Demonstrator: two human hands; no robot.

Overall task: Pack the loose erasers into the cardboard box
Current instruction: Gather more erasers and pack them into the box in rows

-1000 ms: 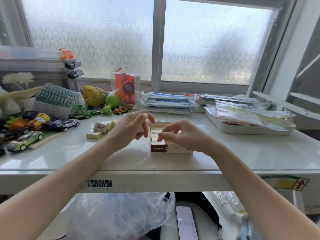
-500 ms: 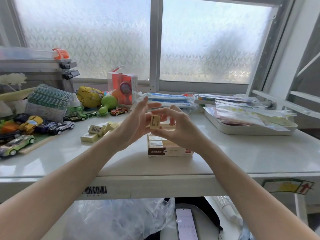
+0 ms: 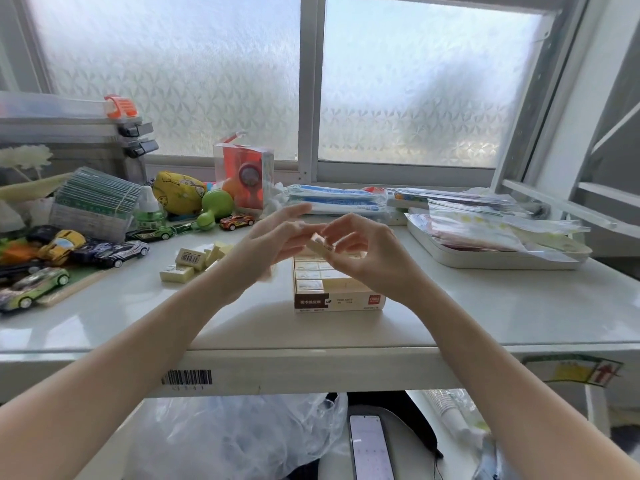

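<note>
Head view looks down on a glossy white surface [image 3: 485,306] under a frosted window, where both hands meet above an open cardboard box [image 3: 337,299]. Right hand [image 3: 367,252] pinches a pale cream eraser [image 3: 320,247] between thumb and curled fingers, the eraser tilted and raised over the far end of the box. Left hand [image 3: 273,242] is just beside it, fingers straight and spread, their tips close to the eraser; whether they touch it cannot be told because of motion blur. Rows of wrapped erasers [image 3: 310,273] already lie inside the box, whose brown-and-white front label faces the camera. Left of the box, well apart from it, a small cluster of loose erasers [image 3: 194,261] lies on the surface, one showing a barcode. Farther left stand toy cars [image 3: 114,252] and a banded stack of green-edged cards [image 3: 93,206]. A yellow plush toy [image 3: 180,192], a green round toy [image 3: 216,206] and a clear box with a red item [image 3: 244,174] stand by the sill. At the right a white tray [image 3: 491,259] carries plastic packets. Below the surface edge a phone [image 3: 370,448] lies beside a clear plastic bag [image 3: 235,441].
</note>
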